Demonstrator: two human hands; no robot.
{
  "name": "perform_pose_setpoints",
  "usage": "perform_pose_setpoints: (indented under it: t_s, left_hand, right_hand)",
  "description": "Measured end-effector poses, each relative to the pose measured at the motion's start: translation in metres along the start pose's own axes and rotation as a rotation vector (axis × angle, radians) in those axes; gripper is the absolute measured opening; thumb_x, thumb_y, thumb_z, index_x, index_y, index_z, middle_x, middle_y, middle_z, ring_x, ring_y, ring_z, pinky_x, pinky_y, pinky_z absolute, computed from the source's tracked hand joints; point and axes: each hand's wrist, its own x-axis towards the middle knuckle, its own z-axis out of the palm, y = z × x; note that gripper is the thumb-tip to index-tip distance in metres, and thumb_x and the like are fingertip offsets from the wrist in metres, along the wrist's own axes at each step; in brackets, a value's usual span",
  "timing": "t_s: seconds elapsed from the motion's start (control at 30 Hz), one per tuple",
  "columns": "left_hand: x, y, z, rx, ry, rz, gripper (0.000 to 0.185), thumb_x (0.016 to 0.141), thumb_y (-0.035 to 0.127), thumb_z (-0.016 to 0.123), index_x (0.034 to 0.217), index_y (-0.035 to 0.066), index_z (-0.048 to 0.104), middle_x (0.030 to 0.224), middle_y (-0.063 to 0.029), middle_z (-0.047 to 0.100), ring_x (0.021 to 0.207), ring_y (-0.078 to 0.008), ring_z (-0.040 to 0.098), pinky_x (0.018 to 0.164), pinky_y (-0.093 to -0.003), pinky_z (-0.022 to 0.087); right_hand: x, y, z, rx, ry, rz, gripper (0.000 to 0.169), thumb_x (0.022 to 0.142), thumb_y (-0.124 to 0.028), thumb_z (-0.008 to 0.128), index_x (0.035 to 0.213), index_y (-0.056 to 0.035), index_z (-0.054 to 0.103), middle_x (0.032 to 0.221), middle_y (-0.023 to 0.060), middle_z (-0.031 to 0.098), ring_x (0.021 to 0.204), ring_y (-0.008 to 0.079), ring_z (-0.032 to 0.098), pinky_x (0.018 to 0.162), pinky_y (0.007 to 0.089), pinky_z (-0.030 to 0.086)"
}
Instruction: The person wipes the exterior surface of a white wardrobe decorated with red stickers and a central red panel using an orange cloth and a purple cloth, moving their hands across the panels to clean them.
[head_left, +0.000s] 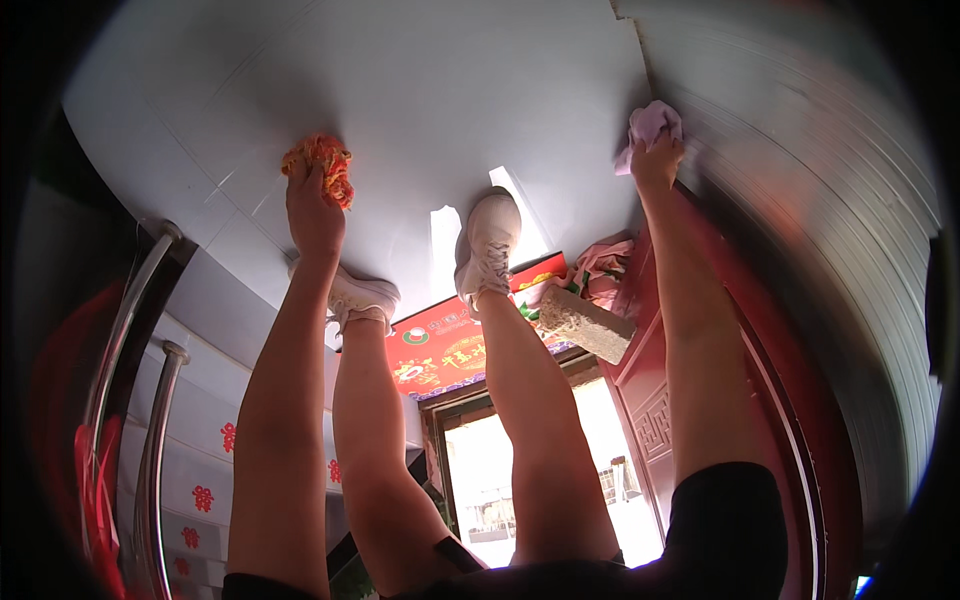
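My left hand (315, 206) presses a crumpled orange-red cloth (324, 150), fuzzy or looped in texture, against the grey tiled floor (420, 90). Over to the right, my right hand (658, 161) grips a pale lilac cloth (655, 120) at the floor's edge, beside a ribbed metallic panel (810, 127). Both arms reach down on the outer sides of my bare legs. My light left shoe (367, 292) is partly covered by the left forearm; the right shoe (491, 232) stands between the hands, amid bright patches of light.
Behind my feet lies a red printed sheet or box (435, 345) bearing writing. A rough block (589, 322) and a crumpled pink patterned cloth (604, 270) rest by a red door (645, 367). Metal railing posts (161, 405) and steps with red stickers (202, 497) stand left.
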Motion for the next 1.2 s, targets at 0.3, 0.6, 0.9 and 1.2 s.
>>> perform_pose_setpoints:
  t_s: [0.3, 0.6, 0.9, 1.2]
  left_hand:
    - [0.043, -0.054, 0.045, 0.116, -0.211, 0.096, 0.068, 0.083, -0.013, 0.049, 0.147, 0.007, 0.042, 0.156, -0.0208, 0.03, 0.144, -0.0409, 0.03, 0.117, -0.0426, 0.035]
    - [0.047, -0.059, 0.047, 0.071, -0.32, 0.076, 0.077, 0.079, -0.016, 0.053, 0.15, 0.014, 0.039, 0.159, -0.0165, 0.027, 0.145, -0.0417, 0.027, 0.114, -0.0457, 0.039]
    - [0.039, -0.05, 0.044, 0.038, -0.178, 0.09, 0.078, 0.079, -0.014, 0.056, 0.149, 0.02, 0.042, 0.158, -0.0103, 0.029, 0.144, -0.041, 0.031, 0.109, -0.0456, 0.048]
    - [0.052, -0.05, 0.02, -0.03, -0.167, 0.155, 0.06, 0.08, -0.01, 0.055, 0.136, 0.013, 0.056, 0.141, -0.01, 0.051, 0.126, -0.0369, 0.051, 0.101, -0.0424, 0.05]
  right_hand:
    - [0.05, -0.191, 0.063, 0.215, 0.235, 0.189, 0.054, 0.088, -0.019, 0.063, 0.138, -0.0067, 0.047, 0.148, 0.012, 0.038, 0.131, 0.0346, 0.04, 0.105, 0.0413, 0.043]
    - [-0.083, -0.388, 0.063, 0.555, 0.015, -0.95, 0.044, 0.08, -0.009, 0.065, 0.124, -0.0081, 0.06, 0.128, 0.0138, 0.056, 0.119, 0.0376, 0.051, 0.103, 0.0463, 0.043]
    - [0.03, -0.023, 0.049, 0.179, -0.111, 0.392, 0.054, 0.086, -0.025, 0.068, 0.129, 0.004, 0.053, 0.131, 0.0264, 0.052, 0.116, 0.0376, 0.057, 0.098, 0.0473, 0.051]
    - [-0.16, -0.432, 0.117, 0.627, -0.278, -0.719, 0.052, 0.079, 0.0, 0.059, 0.127, -0.0176, 0.064, 0.145, 0.0166, 0.04, 0.128, 0.0393, 0.044, 0.104, 0.0477, 0.044]
